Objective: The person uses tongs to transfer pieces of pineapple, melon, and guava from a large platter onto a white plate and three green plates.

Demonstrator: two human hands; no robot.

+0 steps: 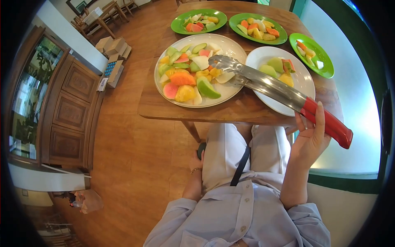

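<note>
My right hand (310, 142) is closed around the red handle of a pair of metal tongs (275, 88). The tongs reach left over the table, their scalloped tips above the right side of a large cream plate (159, 84). Cut fruit (183, 78) in green, orange, pink, yellow and white pieces covers much of that plate. Beneath the tongs is a white plate (306, 88) with a few fruit pieces (277, 68). My left hand (196, 161) hangs beside my left thigh, next to a dark object (201, 150); its fingers are mostly hidden.
Three green plates, at the back left (174, 28), back centre (263, 41) and right (329, 71), hold mixed fruit on the wooden table (152, 108). A pale wall (354, 123) stands close on the right. Cardboard boxes (115, 47) and a wooden cabinet (70, 115) are at left.
</note>
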